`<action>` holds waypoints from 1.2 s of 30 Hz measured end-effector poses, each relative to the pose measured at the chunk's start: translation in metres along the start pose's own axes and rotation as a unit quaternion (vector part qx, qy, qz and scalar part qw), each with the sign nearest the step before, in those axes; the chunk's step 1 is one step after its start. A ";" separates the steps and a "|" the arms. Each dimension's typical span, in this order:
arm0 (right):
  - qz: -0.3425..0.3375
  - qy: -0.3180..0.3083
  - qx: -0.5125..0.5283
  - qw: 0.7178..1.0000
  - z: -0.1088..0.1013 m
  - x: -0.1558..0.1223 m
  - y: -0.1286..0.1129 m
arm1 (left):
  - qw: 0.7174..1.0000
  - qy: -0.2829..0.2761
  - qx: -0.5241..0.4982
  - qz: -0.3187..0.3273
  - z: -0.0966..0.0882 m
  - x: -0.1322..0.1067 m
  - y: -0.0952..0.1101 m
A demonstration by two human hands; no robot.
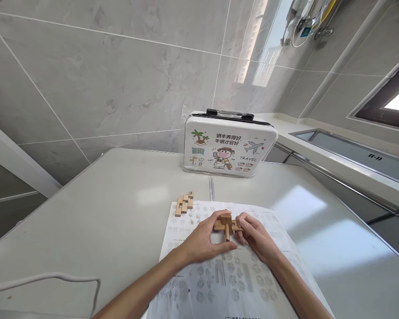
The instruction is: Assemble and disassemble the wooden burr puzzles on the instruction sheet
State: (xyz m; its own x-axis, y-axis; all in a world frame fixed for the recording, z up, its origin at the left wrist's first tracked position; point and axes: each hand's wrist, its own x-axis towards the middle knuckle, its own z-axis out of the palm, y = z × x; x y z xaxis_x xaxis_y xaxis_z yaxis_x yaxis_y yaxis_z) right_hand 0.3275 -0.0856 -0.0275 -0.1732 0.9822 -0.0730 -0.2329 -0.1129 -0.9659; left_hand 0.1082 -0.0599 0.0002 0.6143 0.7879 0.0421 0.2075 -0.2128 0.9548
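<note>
A small wooden puzzle [226, 225] of crossed interlocking bars is held just above a printed instruction sheet [231, 274]. My left hand [204, 241] grips its left end, fingers curled around the bar, thumb underneath. My right hand [254, 235] pinches the right end from the other side. Both hands rest on the sheet. A few loose wooden puzzle pieces [184, 203] lie side by side at the sheet's far left corner, apart from both hands.
A white cartoon-printed carry case [228, 144] stands upright at the back of the white table [113, 199], against the tiled wall. A grey cable [53, 280] loops across the near left corner. A counter with a sink [352, 153] runs along the right.
</note>
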 end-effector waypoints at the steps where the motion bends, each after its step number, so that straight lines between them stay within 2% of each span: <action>1: 0.001 0.000 0.003 1.000 0.000 0.000 0.000 | 1.000 0.001 -0.010 -0.001 0.000 0.000 0.001; 11: 0.007 -0.018 0.044 0.999 0.002 -0.002 -0.006 | 0.986 -0.042 -0.162 -0.017 0.001 0.001 0.000; 26: 0.004 0.017 0.022 1.000 0.002 0.000 -0.003 | 0.984 -0.021 -0.178 -0.025 0.002 0.003 0.000; 33: -0.025 0.045 0.048 0.998 -0.004 0.002 -0.002 | 0.982 0.027 -0.188 -0.019 0.001 0.005 -0.010; 36: -0.025 0.046 0.055 0.997 -0.006 0.002 -0.001 | 0.980 0.029 -0.197 -0.020 0.001 0.006 -0.011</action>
State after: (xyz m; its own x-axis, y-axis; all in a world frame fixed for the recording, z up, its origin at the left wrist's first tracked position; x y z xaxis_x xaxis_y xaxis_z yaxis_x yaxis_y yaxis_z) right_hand 0.3330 -0.0823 -0.0282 -0.0713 0.9960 -0.0533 -0.3438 -0.0747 -0.9361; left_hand 0.1103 -0.0537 -0.0099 0.5646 0.8253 0.0090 -0.0869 0.0486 0.9950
